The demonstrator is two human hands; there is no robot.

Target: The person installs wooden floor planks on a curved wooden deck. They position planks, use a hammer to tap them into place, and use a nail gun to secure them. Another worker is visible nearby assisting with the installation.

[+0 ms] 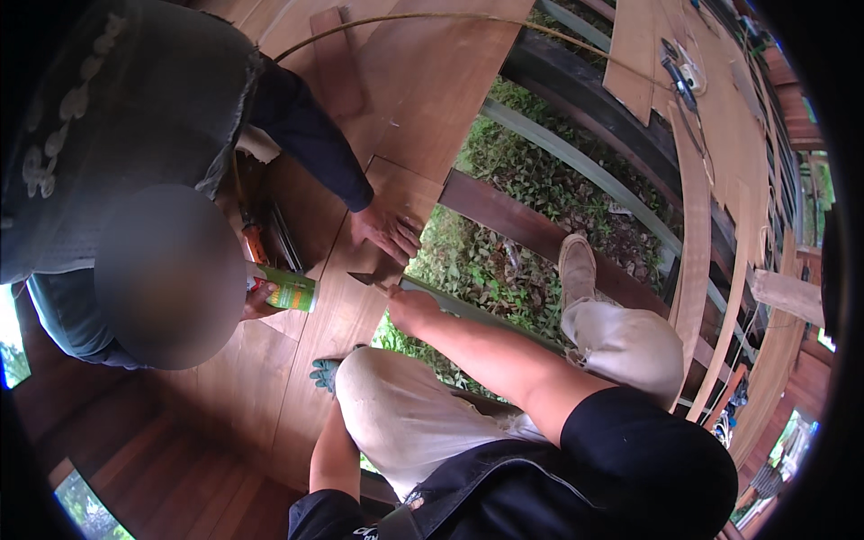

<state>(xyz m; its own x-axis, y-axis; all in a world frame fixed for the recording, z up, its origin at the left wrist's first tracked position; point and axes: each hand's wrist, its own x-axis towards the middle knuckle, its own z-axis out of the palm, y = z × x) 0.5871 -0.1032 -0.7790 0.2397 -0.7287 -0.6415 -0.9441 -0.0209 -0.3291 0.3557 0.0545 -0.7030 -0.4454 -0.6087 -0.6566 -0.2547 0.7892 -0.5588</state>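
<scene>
My right hand (412,310) is closed around the short wooden handle of what looks like a hammer. Its dark, wedge-shaped head (362,278) lies just over the edge of the wooden floor planks (335,310). My left hand (326,373), in a green glove, rests beside my bent knee on the planks with its fingers apart, partly hidden by the knee. Across from me, a co-worker's hand (389,232) presses flat on a plank near the hammer head. The co-worker's other hand (261,301) holds a green can (292,290).
Past the planks, open joists (513,211) span leafy ground. My right shoe (578,265) is by a joist. An orange-handled tool (254,241) lies by the co-worker. A brown wood block (337,67), a cable (405,16), and loose boards (693,261) lie farther off.
</scene>
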